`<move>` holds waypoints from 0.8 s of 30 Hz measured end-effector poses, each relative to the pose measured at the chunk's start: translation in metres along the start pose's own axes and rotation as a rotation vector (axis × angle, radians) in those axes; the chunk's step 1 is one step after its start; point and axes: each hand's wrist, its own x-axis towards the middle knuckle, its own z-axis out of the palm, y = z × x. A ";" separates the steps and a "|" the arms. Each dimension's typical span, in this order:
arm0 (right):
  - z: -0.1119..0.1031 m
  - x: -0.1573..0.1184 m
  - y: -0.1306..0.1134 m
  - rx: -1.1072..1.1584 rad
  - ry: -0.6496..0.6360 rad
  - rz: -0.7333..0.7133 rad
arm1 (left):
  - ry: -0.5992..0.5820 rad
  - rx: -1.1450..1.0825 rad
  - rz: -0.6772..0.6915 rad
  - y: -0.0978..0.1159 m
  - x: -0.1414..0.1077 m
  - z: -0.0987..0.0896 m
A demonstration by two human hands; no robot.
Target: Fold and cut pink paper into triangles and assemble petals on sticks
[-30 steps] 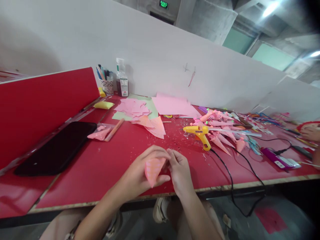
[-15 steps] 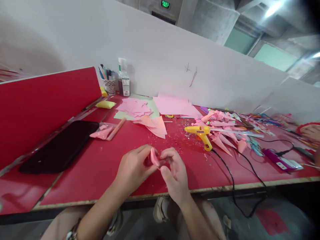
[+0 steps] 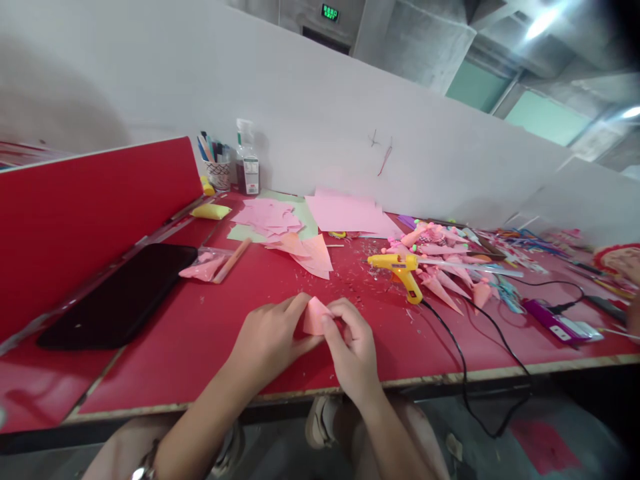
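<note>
A small piece of pink paper [image 3: 316, 317] is between my two hands, low over the red table [image 3: 210, 347]. My left hand [image 3: 273, 333] grips its left side, with the fingertips partly behind it. On the right edge, my right hand [image 3: 353, 343] pinches the paper between thumb and fingers. Past my hands lie loose pink paper pieces [image 3: 317, 257]. A yellow glue gun [image 3: 403, 270] rests to the right, beside a pile of pink paper cones [image 3: 443, 273].
At the left are a black phone-like slab [image 3: 123, 293] and a red divider [image 3: 95, 220]. A pen cup [image 3: 219, 175] and a bottle [image 3: 249, 167] stand at the back. Black cable [image 3: 463, 347] hangs over the front edge near a purple power strip [image 3: 555, 322]. A person's hand shows far right.
The pink paper has turned from nearly edge-on to showing a flat face. My right hand's thumb and fingers have closed onto its right edge.
</note>
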 end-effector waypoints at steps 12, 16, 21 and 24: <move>-0.004 0.005 0.009 0.020 0.030 0.087 | -0.046 0.005 0.073 -0.007 0.000 -0.005; -0.006 0.005 0.011 -0.008 -0.030 0.075 | -0.033 0.084 0.094 -0.007 -0.001 -0.007; -0.011 0.005 0.009 -0.076 -0.029 0.095 | -0.036 -0.178 0.084 -0.010 0.000 -0.008; -0.011 0.005 0.009 -0.064 -0.047 0.108 | -0.090 -0.436 0.103 -0.012 0.002 -0.009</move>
